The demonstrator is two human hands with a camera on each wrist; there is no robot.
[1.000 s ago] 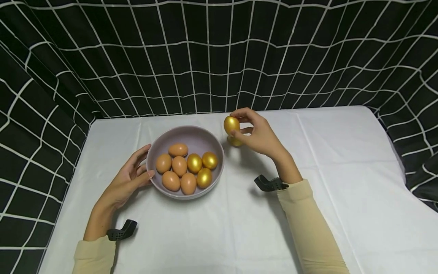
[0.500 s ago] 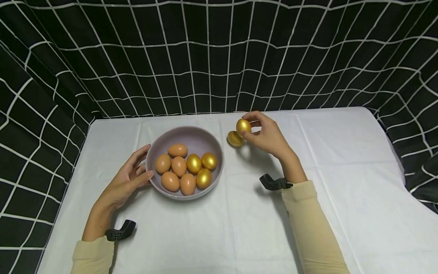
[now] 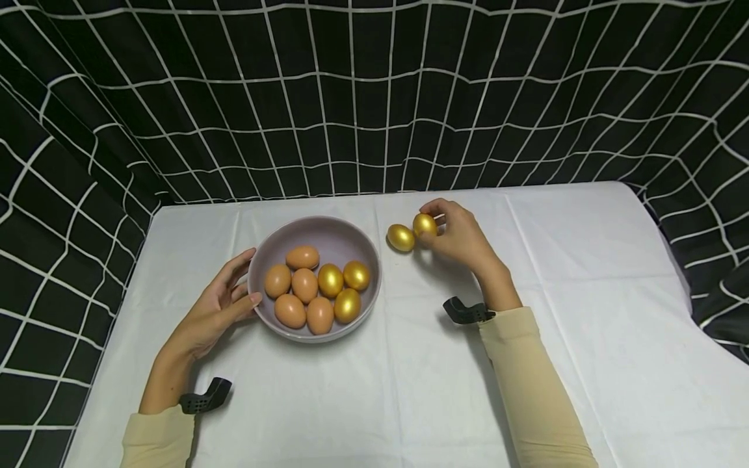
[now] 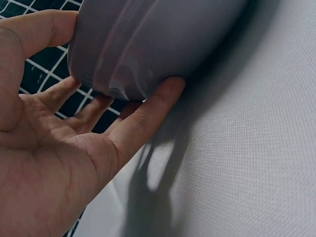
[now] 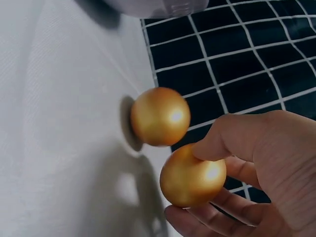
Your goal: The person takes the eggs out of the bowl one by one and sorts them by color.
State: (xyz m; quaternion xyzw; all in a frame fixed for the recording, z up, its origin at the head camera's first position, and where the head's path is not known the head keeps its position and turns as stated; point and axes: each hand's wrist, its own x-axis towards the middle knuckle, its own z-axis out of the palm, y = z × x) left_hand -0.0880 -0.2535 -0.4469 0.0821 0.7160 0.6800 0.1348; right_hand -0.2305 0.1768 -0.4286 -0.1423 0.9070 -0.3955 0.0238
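Observation:
My right hand (image 3: 459, 237) pinches a golden egg (image 3: 425, 225) between thumb and fingers, low over the white cloth. Right beside it, on its left, a second golden egg (image 3: 400, 238) lies on the cloth; in the right wrist view the held egg (image 5: 192, 177) overlaps the edge of the lying egg (image 5: 160, 116). My left hand (image 3: 219, 305) rests against the left side of a mauve bowl (image 3: 345, 237), its fingers spread along the outer wall and the thumb at the rim. Inside the bowl are several brown eggs (image 3: 304, 285) and three golden eggs (image 3: 331, 280).
A white cloth (image 3: 328, 403) covers the table. Behind and at both sides hangs a black curtain (image 3: 328, 97) with a white grid. Black wrist mounts (image 3: 468, 311) sit at both sleeve cuffs.
The right hand has carried its golden egg rightward and down, from over the other golden egg to beside it. The lying egg tipped, then settled. The left hand and bowl stay nearly still.

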